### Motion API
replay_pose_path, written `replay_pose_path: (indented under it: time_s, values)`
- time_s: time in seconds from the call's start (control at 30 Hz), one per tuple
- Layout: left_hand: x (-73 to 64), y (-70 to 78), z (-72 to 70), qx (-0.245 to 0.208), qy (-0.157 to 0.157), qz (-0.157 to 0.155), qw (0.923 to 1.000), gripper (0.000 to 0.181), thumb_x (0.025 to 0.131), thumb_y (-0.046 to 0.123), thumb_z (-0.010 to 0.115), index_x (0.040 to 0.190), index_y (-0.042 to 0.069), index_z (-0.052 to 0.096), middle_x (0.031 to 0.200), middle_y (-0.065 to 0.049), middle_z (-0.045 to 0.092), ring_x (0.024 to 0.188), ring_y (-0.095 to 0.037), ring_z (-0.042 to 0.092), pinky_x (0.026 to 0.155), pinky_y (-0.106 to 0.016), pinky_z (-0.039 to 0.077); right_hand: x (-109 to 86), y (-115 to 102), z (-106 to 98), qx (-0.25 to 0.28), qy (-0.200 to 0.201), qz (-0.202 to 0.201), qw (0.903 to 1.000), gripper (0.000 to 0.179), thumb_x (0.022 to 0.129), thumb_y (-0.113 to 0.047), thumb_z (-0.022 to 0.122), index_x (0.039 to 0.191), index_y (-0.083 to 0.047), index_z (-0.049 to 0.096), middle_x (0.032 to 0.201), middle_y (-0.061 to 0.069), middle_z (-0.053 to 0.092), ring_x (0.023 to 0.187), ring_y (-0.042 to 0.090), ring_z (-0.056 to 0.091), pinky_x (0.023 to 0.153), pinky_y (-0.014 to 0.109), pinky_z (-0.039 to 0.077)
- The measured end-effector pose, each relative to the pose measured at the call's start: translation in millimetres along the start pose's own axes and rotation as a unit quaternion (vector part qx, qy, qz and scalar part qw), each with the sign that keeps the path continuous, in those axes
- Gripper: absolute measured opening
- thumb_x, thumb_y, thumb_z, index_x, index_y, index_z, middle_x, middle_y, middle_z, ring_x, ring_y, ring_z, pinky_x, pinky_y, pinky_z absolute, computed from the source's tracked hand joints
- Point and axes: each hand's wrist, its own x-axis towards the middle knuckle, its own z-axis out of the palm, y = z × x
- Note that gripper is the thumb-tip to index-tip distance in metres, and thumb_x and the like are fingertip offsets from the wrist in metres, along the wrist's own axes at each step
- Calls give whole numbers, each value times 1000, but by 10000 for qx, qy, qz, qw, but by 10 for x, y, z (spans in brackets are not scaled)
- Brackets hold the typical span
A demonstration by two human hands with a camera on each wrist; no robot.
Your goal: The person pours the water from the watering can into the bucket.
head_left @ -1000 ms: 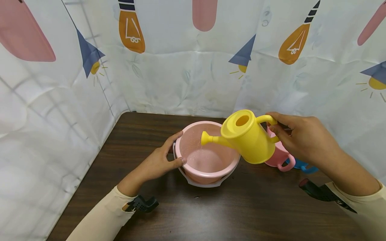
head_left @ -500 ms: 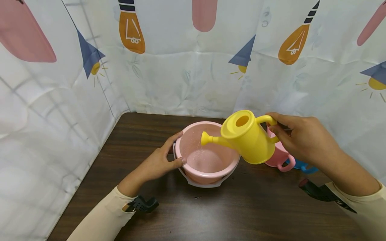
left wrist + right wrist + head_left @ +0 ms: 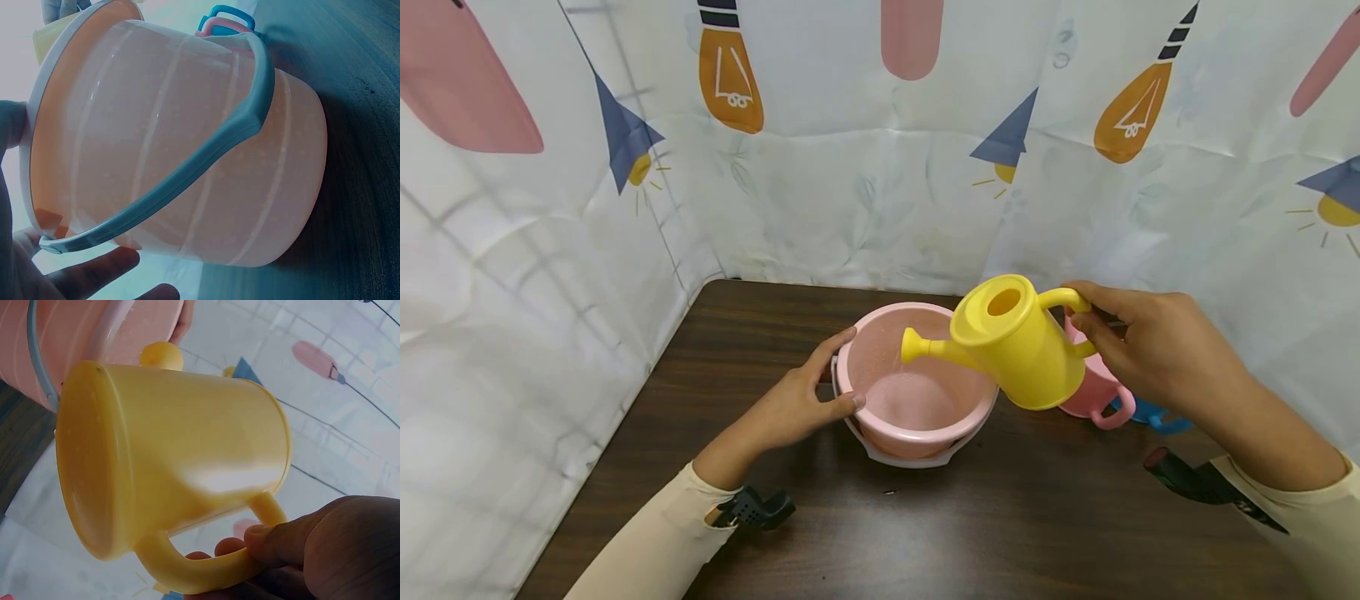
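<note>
My right hand [image 3: 1172, 346] grips the handle of a yellow watering can [image 3: 1026, 354], thumb and fingers curled round it in the right wrist view. The can is tilted, its spout head [image 3: 914, 344] over the opening of a pink bucket [image 3: 917, 435], and thin streams of water fall from it. My left hand [image 3: 790, 408] holds the bucket's left side, the thumb at the rim and the other fingers along the outside. In the left wrist view the bucket's grey handle [image 3: 187, 178] hangs down against its wall.
Behind the watering can, a pink cup [image 3: 1093, 396] and a blue cup [image 3: 1165, 422] stand on the dark wooden table [image 3: 1000, 517], partly hidden. A printed white curtain [image 3: 850, 208] encloses the back and left of the table.
Water keeps falling from the spout into the bucket. Both hands, the watering can and the bucket stay in nearly the same place.
</note>
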Motion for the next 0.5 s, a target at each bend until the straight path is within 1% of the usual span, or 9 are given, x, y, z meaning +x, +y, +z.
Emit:
replay_pose_path:
  time_s: [0.1,0.33,0.5]
  values:
    - [5,-8,0,36,-3,-25,10000,89,91,52,71,162,40,19,148,-18,52,125,-33,57,100,-57,44,3,0,2,-3,16,-19,10000,34,95,-7,71,130,-10,71,89,3,74,54,11,50,44,27,37]
    - [1,1,-1,-30,-15,3,10000,89,91,50,72,163,40,19,147,-17,53,126,-33,57,100,-57,44,-4,8,3,-47,15,0,10000,35,96,-7,70,131,-11,71,88,2,73,50,9,42,43,27,34]
    - [1,0,2,-61,-19,37,10000,90,91,49,72,163,40,19,147,-15,54,128,-33,55,102,-57,43,2,8,5,-39,52,-47,10000,35,95,-6,70,130,-10,71,87,2,73,52,10,46,44,27,36]
